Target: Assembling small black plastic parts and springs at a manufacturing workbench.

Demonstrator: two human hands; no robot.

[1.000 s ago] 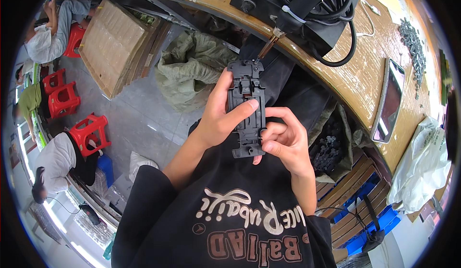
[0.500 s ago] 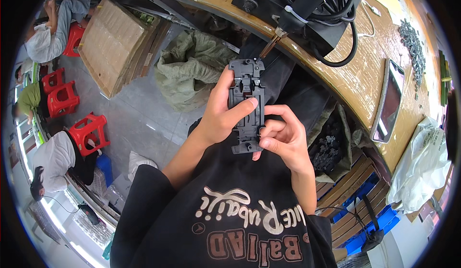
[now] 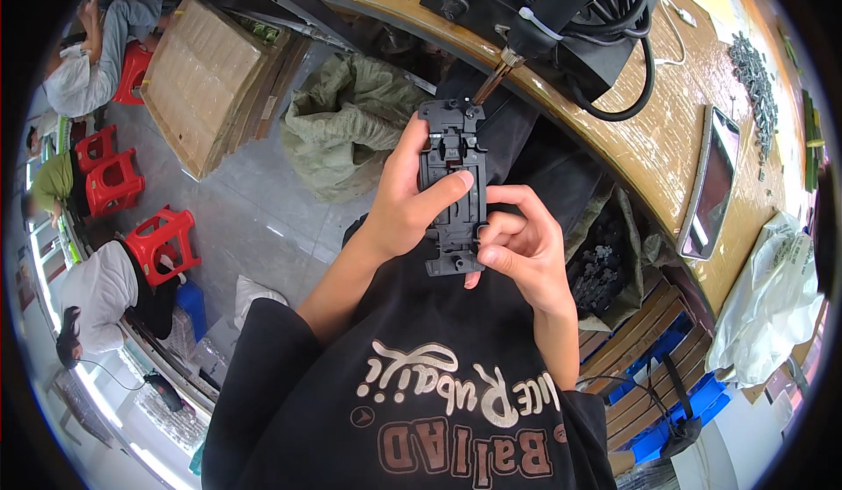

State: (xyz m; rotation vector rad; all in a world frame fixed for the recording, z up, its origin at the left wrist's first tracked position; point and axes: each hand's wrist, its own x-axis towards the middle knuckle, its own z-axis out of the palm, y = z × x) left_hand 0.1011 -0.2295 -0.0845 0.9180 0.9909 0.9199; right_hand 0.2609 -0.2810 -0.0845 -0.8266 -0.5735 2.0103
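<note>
Pinching the lower right edge of a long black plastic part (image 3: 454, 222), the right hand (image 3: 531, 262) has its thumb and bent fingers drawn together there. The left hand (image 3: 405, 214) curls round the left side, its thumb laid across the moulded face and covering a strip of it. The part is held off the table (image 3: 649, 170), in front of its near edge. A blue-handled tool (image 3: 561, 7) juts past that edge, its metal tip (image 3: 496, 78) right at the part's far end; whether they touch cannot be told.

Pale script and brown block lettering cover the front of the black shirt (image 3: 298, 402), upside down in view. A white plastic bag (image 3: 763, 301) at the table's right end carries faint print, too small to read.

A black box (image 3: 474, 3) and coiled cable (image 3: 645, 82) crowd the near edge behind the tool. A phone (image 3: 710, 183) lies along that edge farther right, with small dark pieces (image 3: 752, 95) heaped beyond it. Below, an open sack (image 3: 636, 293) of dark parts stands beside the right forearm, near a slatted wooden seat (image 3: 653, 350).
</note>
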